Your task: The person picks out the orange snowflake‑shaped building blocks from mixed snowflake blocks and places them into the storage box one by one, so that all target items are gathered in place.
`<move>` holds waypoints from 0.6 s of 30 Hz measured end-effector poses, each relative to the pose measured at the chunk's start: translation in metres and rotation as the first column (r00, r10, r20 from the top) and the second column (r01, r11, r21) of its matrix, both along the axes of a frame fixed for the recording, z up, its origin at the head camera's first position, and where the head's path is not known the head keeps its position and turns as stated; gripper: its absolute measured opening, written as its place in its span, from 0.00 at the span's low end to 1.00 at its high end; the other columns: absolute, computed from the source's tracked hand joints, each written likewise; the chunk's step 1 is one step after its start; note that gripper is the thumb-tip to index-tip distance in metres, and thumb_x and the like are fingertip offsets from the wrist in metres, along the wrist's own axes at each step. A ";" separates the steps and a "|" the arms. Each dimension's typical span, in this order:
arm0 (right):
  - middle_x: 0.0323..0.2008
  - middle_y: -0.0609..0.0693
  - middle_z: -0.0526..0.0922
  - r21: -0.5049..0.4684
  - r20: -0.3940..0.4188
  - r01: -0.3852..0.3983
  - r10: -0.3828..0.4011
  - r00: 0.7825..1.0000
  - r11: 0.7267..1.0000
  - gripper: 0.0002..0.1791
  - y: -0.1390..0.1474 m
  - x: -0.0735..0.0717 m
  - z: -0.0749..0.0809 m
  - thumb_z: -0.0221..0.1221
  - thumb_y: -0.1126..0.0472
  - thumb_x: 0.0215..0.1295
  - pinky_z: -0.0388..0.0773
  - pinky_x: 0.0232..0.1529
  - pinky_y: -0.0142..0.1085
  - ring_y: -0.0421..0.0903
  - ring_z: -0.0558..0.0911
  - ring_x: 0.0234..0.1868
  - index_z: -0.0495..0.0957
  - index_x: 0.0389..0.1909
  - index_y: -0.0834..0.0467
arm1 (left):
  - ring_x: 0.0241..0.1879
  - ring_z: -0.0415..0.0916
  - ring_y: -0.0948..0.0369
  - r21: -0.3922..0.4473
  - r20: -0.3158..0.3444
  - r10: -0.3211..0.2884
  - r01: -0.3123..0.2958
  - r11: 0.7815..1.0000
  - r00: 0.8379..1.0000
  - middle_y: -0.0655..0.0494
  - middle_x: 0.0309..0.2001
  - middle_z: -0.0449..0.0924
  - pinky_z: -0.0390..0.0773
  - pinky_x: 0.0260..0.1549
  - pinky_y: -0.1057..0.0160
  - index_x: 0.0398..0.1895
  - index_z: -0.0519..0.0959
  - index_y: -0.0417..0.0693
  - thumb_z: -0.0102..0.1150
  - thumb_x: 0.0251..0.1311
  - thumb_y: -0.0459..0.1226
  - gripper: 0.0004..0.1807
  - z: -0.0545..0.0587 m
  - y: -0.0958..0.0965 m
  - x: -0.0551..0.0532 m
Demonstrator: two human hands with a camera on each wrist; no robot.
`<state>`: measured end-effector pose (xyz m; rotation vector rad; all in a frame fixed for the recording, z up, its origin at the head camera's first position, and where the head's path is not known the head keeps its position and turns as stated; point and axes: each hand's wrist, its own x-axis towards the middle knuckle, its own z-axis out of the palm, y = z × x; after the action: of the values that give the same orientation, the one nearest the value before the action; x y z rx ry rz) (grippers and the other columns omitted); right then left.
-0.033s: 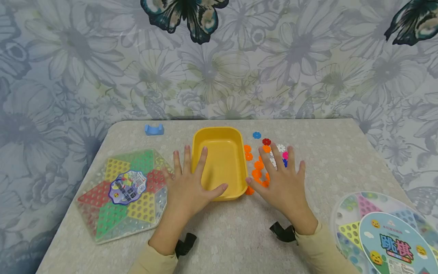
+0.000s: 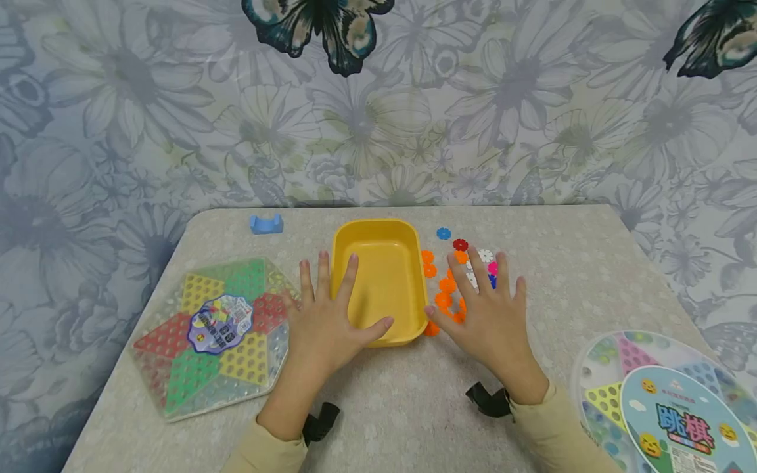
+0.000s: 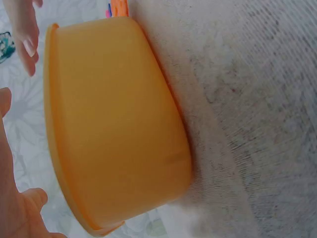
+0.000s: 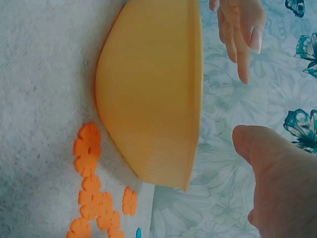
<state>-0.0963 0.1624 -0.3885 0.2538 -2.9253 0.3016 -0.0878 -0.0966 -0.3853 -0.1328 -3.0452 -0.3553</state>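
Note:
Both hands are held with fingers spread and hold nothing. The left hand (image 2: 324, 332) is over the near left side of a yellow plastic basin (image 2: 387, 282), its thumb across the near part. To the basin's right, the right hand (image 2: 493, 322) hovers above a scatter of flower-shaped plastic pieces, covering some of them. Orange pieces (image 2: 443, 300) are the most numerous; a red piece (image 2: 460, 244), a blue piece (image 2: 443, 233) and white ones (image 2: 485, 255) lie farther back. In the right wrist view, the right thumb (image 4: 267, 148) stands apart from the basin wall (image 4: 148, 89).
A hexagonal game board (image 2: 195, 387) in clear wrap lies at the left. A round game board (image 2: 603, 355) with a printed label sits at the right front. Near the back left edge is a small blue plastic piece (image 2: 267, 225). A patterned wall (image 2: 378, 144) rises behind the table.

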 end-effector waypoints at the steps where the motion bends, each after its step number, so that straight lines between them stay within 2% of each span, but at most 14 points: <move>1: 0.81 0.50 0.46 -0.002 0.002 0.001 -0.001 1.000 1.000 0.52 0.001 0.000 0.000 0.52 0.23 0.58 0.46 0.66 0.76 0.69 0.43 0.78 0.51 0.79 0.41 | 0.78 0.30 0.36 0.004 -0.001 -0.002 0.002 1.000 1.000 0.44 0.81 0.27 0.46 0.64 0.21 0.80 0.37 0.71 0.44 0.45 0.82 0.62 -0.001 0.000 -0.001; 7: 0.81 0.51 0.46 -0.002 0.013 0.002 -0.002 1.000 1.000 0.51 0.005 -0.005 -0.004 0.54 0.25 0.59 0.48 0.69 0.72 0.68 0.44 0.78 0.50 0.79 0.41 | 0.79 0.31 0.38 0.036 0.004 -0.010 0.010 0.999 1.000 0.43 0.81 0.29 0.48 0.67 0.25 0.80 0.37 0.68 0.46 0.45 0.81 0.63 -0.005 -0.001 -0.002; 12: 0.79 0.54 0.52 -0.011 0.013 0.000 0.000 1.000 1.000 0.47 0.008 -0.013 -0.008 0.55 0.31 0.62 0.52 0.70 0.68 0.66 0.48 0.78 0.53 0.78 0.43 | 0.79 0.33 0.40 0.131 0.030 -0.031 0.027 0.991 0.999 0.43 0.80 0.28 0.51 0.70 0.31 0.81 0.36 0.60 0.51 0.46 0.79 0.66 -0.012 -0.005 0.000; 15: 0.77 0.57 0.57 -0.021 -0.004 -0.017 0.017 1.000 1.000 0.41 0.010 -0.021 -0.012 0.55 0.38 0.66 0.54 0.70 0.66 0.66 0.51 0.77 0.57 0.77 0.47 | 0.79 0.34 0.42 0.213 0.044 -0.043 0.033 0.977 0.998 0.44 0.80 0.28 0.53 0.71 0.35 0.81 0.33 0.56 0.54 0.45 0.78 0.69 -0.018 -0.008 0.001; 18: 0.74 0.59 0.62 -0.033 -0.005 -0.032 0.032 0.999 0.999 0.37 0.013 -0.031 -0.015 0.55 0.45 0.67 0.57 0.69 0.65 0.68 0.54 0.75 0.61 0.75 0.50 | 0.79 0.36 0.44 0.304 0.064 -0.051 0.030 0.952 0.997 0.45 0.81 0.29 0.55 0.72 0.37 0.80 0.30 0.55 0.58 0.43 0.77 0.72 -0.024 -0.011 0.003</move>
<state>-0.1275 0.1752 -0.4036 0.2961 -2.9111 0.3533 -0.0846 -0.1078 -0.4093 -0.1670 -3.0126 -0.8407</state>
